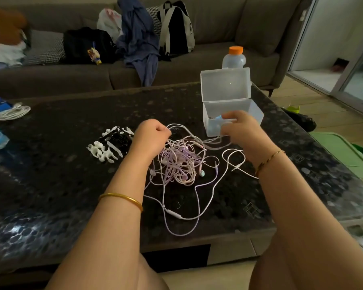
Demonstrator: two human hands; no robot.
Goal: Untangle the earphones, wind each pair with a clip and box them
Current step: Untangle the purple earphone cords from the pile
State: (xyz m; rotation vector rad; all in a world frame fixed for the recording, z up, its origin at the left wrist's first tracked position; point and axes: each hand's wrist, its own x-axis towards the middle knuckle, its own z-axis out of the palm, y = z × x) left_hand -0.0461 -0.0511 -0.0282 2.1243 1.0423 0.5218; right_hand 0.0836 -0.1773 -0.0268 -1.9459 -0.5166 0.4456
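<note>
Your left hand (153,135) is closed at the far left edge of the tangle of earphones (178,164), fingers curled in and pinching a few of its pale pink and white cords. Your right hand (243,128) is up at the tangle's far right side, fingers curled round a small bunch of cords that run back down into it; the hand is blurred, so how many strands it grips cannot be told. The tangle itself lies on the dark speckled counter (71,185) between your forearms, with loose loops trailing toward you from it, an inline remote (173,213) on one of those near loops, a pale green earbud (201,173) at its right edge and a jack plug (234,169) further right of that. Just left of the tangle, behind your left hand, sits a pile of white and black clips (111,143). Beyond the tangle to the right stands the clear plastic box (254,109), its hinged lid (224,84) raised upright, partly covered by your right hand. Behind the box from the tangle is a bottle with an orange cap (234,57). Far left of the tangle, near the counter's edge, lies a coiled white cable (13,111). A gold bangle (122,197) circles your left forearm beside the tangle's near loops.
</note>
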